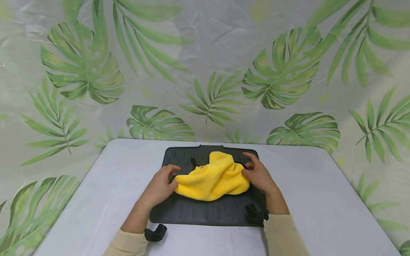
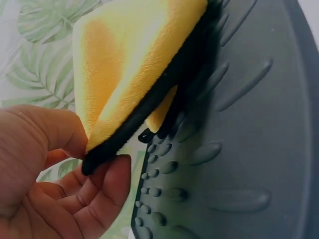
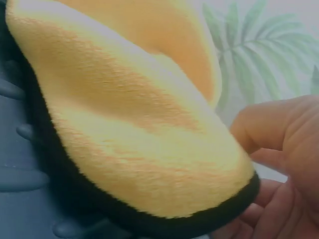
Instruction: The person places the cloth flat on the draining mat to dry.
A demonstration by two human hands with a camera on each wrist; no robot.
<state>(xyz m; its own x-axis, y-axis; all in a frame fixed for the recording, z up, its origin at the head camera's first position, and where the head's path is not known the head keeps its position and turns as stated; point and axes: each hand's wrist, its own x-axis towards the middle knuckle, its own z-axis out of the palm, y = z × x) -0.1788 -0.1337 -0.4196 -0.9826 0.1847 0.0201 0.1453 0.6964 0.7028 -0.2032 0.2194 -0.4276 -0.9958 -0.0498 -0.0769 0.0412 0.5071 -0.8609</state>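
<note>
On dark mat (image 1: 205, 213) — yellow cloth (image 1: 213, 179), soft, floppy, light; left hand (image 1: 160, 186), right hand (image 1: 259, 174) pinch opposite black-edged corners — best hold.

Cloth (image 1: 213, 177): bright yellow plush, edged with a black trim; mat (image 1: 205, 213) beneath it: dark charcoal grey, patterned with rows of raised oval ridges; table (image 1: 320, 199): plain pale grey-white. Backdrop curtain (image 1: 205, 53): off-white, printed with green tropical leaves, both broad split leaves and feathery palm fronds, some tinged yellow; sleeves (image 1: 282, 234): cream; clips (image 1: 156, 233) at the mat's near edge: black.
</note>
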